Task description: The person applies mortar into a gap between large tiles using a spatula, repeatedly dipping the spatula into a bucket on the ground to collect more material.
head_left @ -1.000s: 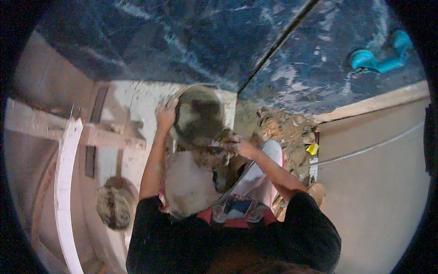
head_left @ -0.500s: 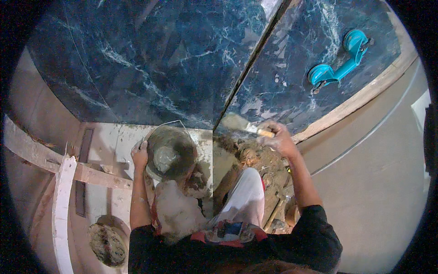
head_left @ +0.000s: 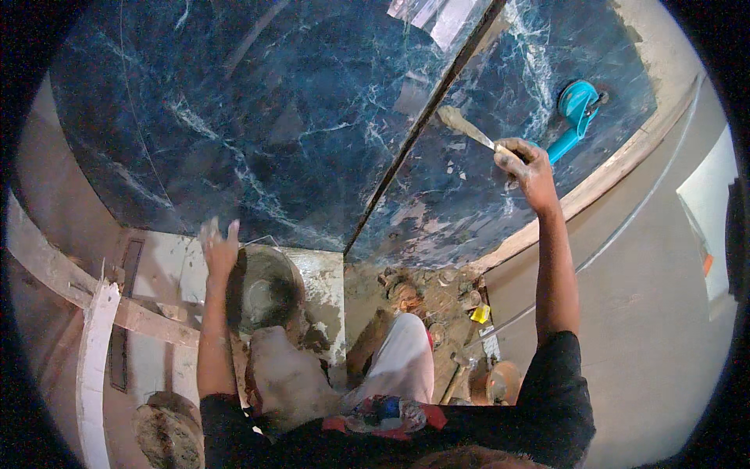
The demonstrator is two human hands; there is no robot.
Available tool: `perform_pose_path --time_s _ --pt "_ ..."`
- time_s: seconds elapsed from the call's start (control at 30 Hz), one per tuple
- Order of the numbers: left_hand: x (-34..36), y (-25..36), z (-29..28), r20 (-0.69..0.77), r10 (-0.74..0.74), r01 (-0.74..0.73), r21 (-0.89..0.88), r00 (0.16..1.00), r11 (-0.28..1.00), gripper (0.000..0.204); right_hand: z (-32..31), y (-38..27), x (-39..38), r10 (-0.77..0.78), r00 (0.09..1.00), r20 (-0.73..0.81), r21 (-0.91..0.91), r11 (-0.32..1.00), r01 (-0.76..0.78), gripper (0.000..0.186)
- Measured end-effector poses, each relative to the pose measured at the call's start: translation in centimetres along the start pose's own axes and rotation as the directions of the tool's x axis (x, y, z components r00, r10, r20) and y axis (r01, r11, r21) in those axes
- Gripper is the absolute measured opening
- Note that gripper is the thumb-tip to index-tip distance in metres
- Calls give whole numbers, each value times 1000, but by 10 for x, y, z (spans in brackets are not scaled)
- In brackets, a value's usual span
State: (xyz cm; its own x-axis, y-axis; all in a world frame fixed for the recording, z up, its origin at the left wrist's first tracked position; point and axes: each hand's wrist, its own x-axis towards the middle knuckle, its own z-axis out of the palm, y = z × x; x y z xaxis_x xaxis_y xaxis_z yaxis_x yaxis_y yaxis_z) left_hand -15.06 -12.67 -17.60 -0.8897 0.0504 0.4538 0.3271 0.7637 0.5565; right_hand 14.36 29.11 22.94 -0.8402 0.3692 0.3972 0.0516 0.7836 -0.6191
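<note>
My right hand [head_left: 522, 170] is closed on the handle of a putty knife [head_left: 467, 130], its blade smeared with grey paste, over the dark blue veined stone slab [head_left: 234, 94] just right of the long dark seam [head_left: 406, 148]. Close behind it a turquoise suction-cup lifter [head_left: 578, 100] is stuck to the stone; my hand partly hides it. My left hand [head_left: 220, 242] is open, fingers apart, beside the upper left rim of a bucket [head_left: 269, 289] with grey mix, which stands by my knee on the pale step at the slab's lower edge.
At the left are a white plank [head_left: 94, 375], a crossing wooden batten [head_left: 156, 320] and a second round vessel [head_left: 168, 438] with crusted mix. Rubble, a hammer [head_left: 451, 375] and a yellow scrap [head_left: 480, 314] lie right of my knees. A beige board [head_left: 625, 328] fills the right.
My right hand has lifted the putty knife from the bucket up along the seam. My left hand has let go of the bucket rim and opened. The view has shifted over the stone.
</note>
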Motion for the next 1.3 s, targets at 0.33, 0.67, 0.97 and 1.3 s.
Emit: perform_pose_path --time_s 0.33,0.67,0.97,1.3 --pt "147 260 -87 -591 232 -461 -271 773 845 86 -13 8 58 57 997 54 69 996 -61 31" --pt "157 317 -57 -544 -9 -216 -348 839 912 116 -21 20 81 83 989 122 156 982 -102 32" --pt "158 313 -50 -557 13 -262 -370 830 891 117 -22 20 68 161 984 81 208 962 -175 29" --pt "156 311 -51 -567 3 -244 -348 824 905 118 -22 -19 35 189 979 -78 113 977 -179 23"
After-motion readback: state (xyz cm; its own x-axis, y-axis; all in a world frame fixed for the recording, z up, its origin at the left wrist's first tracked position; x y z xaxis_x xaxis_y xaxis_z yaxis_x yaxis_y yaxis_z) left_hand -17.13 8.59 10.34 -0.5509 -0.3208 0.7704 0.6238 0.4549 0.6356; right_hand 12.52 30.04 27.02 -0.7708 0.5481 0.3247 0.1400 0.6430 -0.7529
